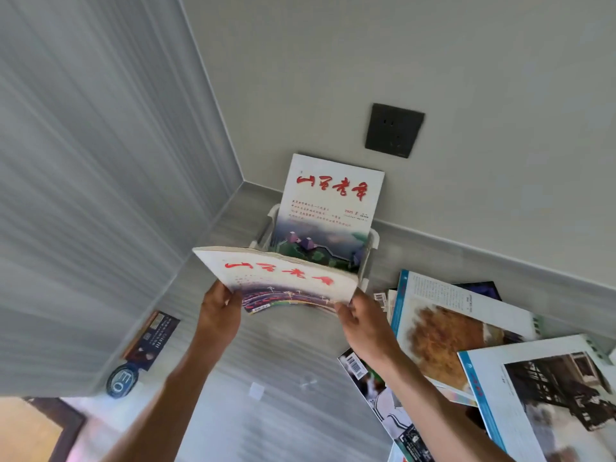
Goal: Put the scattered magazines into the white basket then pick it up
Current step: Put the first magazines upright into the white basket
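I hold a magazine (pixel 283 278) flat just before the white basket (pixel 368 258), my left hand (pixel 221 310) and right hand (pixel 361 323) each pinching a near corner. One issue already stands inside; next I must tip this one upright and slide it in, with more magazines (pixel 450 325) scattered at my right.

A dark socket (pixel 394 130) sits on the pale wall (pixel 333 61). A round blue sticker (pixel 120 380) lies on the grey floor (pixel 283 361) by the left wall.
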